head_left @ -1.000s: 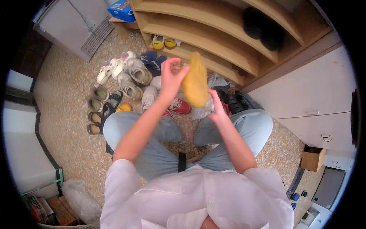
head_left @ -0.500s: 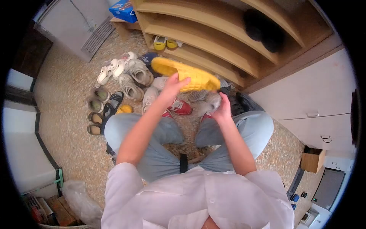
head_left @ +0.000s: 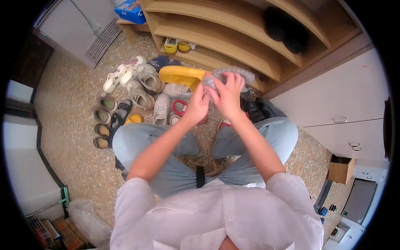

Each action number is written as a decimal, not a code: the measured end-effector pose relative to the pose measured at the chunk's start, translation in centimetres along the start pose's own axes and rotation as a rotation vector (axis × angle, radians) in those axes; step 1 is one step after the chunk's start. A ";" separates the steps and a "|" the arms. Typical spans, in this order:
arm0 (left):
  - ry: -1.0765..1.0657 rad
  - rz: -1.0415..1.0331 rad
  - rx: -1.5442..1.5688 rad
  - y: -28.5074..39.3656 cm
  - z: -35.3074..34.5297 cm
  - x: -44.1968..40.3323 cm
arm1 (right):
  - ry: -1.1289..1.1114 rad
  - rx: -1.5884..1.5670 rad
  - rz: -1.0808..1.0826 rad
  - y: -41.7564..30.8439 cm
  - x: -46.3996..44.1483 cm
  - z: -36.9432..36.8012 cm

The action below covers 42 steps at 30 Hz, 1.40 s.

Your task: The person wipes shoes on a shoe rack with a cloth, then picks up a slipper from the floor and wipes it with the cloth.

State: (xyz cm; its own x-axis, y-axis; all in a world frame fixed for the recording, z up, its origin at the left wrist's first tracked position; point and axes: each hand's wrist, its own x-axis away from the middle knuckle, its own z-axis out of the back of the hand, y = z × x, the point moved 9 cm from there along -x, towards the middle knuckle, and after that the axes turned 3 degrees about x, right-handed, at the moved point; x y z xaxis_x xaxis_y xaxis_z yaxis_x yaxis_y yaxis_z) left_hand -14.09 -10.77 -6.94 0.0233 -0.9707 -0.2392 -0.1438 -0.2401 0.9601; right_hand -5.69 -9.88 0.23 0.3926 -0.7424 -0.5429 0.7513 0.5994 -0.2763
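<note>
A yellow slipper (head_left: 179, 75) is held in the air ahead of my knees, its bare end pointing left. A thin, crumpled greyish cover (head_left: 246, 75), cloth or plastic I cannot tell, lies over its right part and hides it. My left hand (head_left: 197, 106) is closed on the slipper's near side at the edge of the cover. Curled over the cover, my right hand (head_left: 228, 93) has its thumb close to my left fingers. Beneath them on the floor are a red shoe (head_left: 179, 107) and a pale sneaker (head_left: 161, 109).
Several shoes stand to the left, among them white clogs (head_left: 111, 81), worn sneakers (head_left: 141, 96) and another yellow slipper (head_left: 134, 118). A wooden shelf (head_left: 216, 39) rises ahead with yellow-and-white shoes (head_left: 171, 46) in it. White cabinets (head_left: 333, 96) stand at right.
The slipper has turned and shifted slightly left. My right hand has come up from its lower right end, and the greyish cover now lies over that end. My left hand has moved lower along it.
</note>
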 end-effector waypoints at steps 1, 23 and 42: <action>0.002 0.001 0.000 -0.1 0.0 0.0 | 0.112 0.037 0.048 -0.2 0.0 0.9; 0.288 0.237 0.337 -2.0 1.5 0.6 | 0.330 -0.226 -0.080 5.6 1.1 6.7; 0.220 0.188 0.639 -2.5 -0.5 0.4 | 0.140 -0.451 -0.297 3.3 -0.2 0.4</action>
State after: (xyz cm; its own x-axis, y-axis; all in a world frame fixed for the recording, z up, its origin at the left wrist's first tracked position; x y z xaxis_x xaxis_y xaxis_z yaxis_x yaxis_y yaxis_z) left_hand -13.18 -10.61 -9.38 0.1309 -0.9911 0.0220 -0.7166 -0.0792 0.6930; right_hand -3.09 -7.81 -0.27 0.1011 -0.8706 -0.4816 0.5058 0.4618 -0.7287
